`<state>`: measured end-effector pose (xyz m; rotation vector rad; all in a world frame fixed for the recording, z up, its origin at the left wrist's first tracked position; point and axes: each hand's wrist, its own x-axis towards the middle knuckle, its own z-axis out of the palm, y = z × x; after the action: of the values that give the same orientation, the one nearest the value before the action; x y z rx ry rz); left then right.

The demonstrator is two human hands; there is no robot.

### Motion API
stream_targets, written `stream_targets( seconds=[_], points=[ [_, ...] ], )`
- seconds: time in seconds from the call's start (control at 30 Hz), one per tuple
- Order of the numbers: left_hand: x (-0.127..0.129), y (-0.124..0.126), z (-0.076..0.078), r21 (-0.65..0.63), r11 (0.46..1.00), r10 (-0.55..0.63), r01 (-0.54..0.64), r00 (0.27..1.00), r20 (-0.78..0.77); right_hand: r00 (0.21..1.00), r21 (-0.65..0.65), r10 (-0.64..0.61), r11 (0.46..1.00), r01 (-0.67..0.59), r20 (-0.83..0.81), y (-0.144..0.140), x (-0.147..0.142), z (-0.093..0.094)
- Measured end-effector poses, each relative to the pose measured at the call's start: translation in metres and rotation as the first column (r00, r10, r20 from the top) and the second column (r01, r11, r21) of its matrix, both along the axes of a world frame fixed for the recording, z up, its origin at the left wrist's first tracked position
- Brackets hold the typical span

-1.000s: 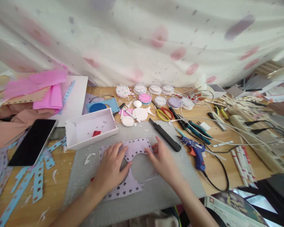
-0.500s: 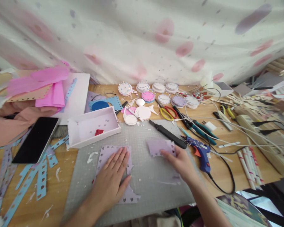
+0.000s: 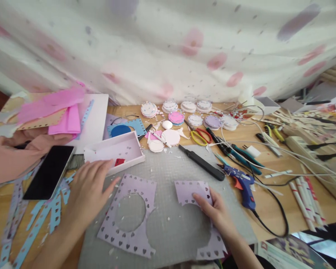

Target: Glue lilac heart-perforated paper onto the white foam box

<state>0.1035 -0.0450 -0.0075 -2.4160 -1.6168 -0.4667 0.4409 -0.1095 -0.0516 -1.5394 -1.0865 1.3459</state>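
Note:
A piece of lilac paper (image 3: 120, 241) with heart-shaped holes along its edges lies on the grey cutting mat (image 3: 172, 246). A round opening is cut in its middle, and its right edge is curved and ragged. My left hand (image 3: 91, 188) hovers to the left of this sheet, near the front of the white box (image 3: 141, 158), thumb apart from the fingers and nothing held. Over the mat's right side, my right hand (image 3: 217, 209) pinches a second lilac paper piece (image 3: 184, 190) between thumb and fingers. That piece has a large curved cut-out and the same heart holes.
A black utility knife (image 3: 204, 166) lies behind my right hand, with a blue glue gun (image 3: 245, 186) and its cord to the right. Scissors (image 3: 198, 136) and decorated paper discs (image 3: 212, 121) sit farther back. A phone (image 3: 49, 173) and blue paper strips (image 3: 36, 216) are at left.
My left hand has lifted off the left lilac paper and moved left toward the box, uncovering the round opening. My right hand keeps hold of the other piece, now lower and more fully visible.

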Motion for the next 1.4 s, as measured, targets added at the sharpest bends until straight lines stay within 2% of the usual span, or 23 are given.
stream_targets(
  seconds=[0.07, 0.13, 0.27, 0.4, 0.5, 0.57, 0.63, 0.7, 0.83, 0.9, 1.07, 1.17, 1.23, 1.27, 1.33, 1.4],
  points=[
    [-0.005, 0.008, 0.0, -0.03, 0.999, -0.046, 0.045, 0.999, -0.03, 1.0, 0.003, -0.014, 1.0, 0.014, 0.009, -0.002, 0.002, -0.002],
    [0.0, 0.006, 0.005, -0.019, 0.994, -0.105, 0.106, 0.994, 0.007, 1.0, -0.005, -0.03, 1.0, 0.03, 0.0, -0.004, 0.003, -0.003],
    [0.025, -0.019, 0.021, -0.015, 0.954, -0.295, 0.3, 0.946, 0.131, 0.978, -0.052, -0.174, 0.984, 0.169, -0.112, -0.006, 0.002, -0.005],
    [0.043, -0.042, 0.023, -0.199, 0.893, -0.353, 0.403, 0.902, 0.247, 0.93, -0.092, -0.29, 0.957, 0.276, -0.227, -0.005, -0.002, 0.0],
    [0.047, -0.047, 0.02, -0.341, 0.829, -0.354, 0.443, 0.888, 0.294, 0.907, -0.115, -0.328, 0.944, 0.308, -0.264, -0.004, -0.003, 0.005],
    [0.05, -0.044, 0.02, -0.371, 0.818, -0.338, 0.439, 0.89, 0.307, 0.893, -0.128, -0.347, 0.938, 0.324, -0.288, -0.004, -0.004, 0.006],
    [0.057, -0.037, 0.023, -0.382, 0.834, -0.291, 0.398, 0.906, 0.308, 0.885, -0.12, -0.344, 0.939, 0.322, -0.313, -0.005, -0.003, 0.006],
    [0.068, -0.027, 0.027, -0.455, 0.824, -0.23, 0.338, 0.933, 0.276, 0.889, -0.095, -0.327, 0.945, 0.313, -0.322, -0.005, -0.002, 0.004],
    [0.091, -0.005, 0.032, -0.719, 0.653, -0.193, 0.236, 0.971, 0.142, 0.899, -0.059, -0.305, 0.951, 0.303, -0.313, -0.005, 0.0, 0.001],
    [0.098, 0.003, 0.031, -0.774, 0.603, -0.183, 0.193, 0.978, 0.101, 0.906, -0.056, -0.294, 0.955, 0.291, -0.304, -0.005, 0.001, 0.001],
    [0.096, 0.011, 0.029, -0.789, 0.571, -0.175, 0.228, 0.972, 0.155, 0.922, -0.057, -0.235, 0.972, 0.228, -0.307, 0.002, 0.004, 0.011],
    [0.085, 0.01, 0.034, -0.787, 0.559, -0.123, 0.261, 0.965, 0.232, 0.93, 0.011, -0.139, 0.988, 0.152, -0.341, 0.019, -0.001, 0.023],
    [0.078, 0.008, 0.037, -0.774, 0.525, -0.009, 0.353, 0.912, 0.409, 0.937, 0.101, -0.035, 0.992, 0.074, -0.348, 0.036, -0.01, 0.032],
    [0.074, 0.008, 0.037, -0.757, 0.505, 0.078, 0.415, 0.851, 0.519, 0.935, 0.157, 0.016, 0.987, 0.042, -0.355, 0.044, -0.016, 0.036],
    [0.069, 0.007, 0.036, -0.702, 0.48, 0.286, 0.526, 0.663, 0.692, 0.918, 0.226, 0.102, 0.974, -0.014, -0.382, 0.06, -0.03, 0.043],
    [0.065, 0.008, 0.033, -0.659, 0.479, 0.481, 0.58, 0.455, 0.75, 0.898, 0.253, 0.127, 0.967, -0.018, -0.422, 0.069, -0.043, 0.047]
  ],
)
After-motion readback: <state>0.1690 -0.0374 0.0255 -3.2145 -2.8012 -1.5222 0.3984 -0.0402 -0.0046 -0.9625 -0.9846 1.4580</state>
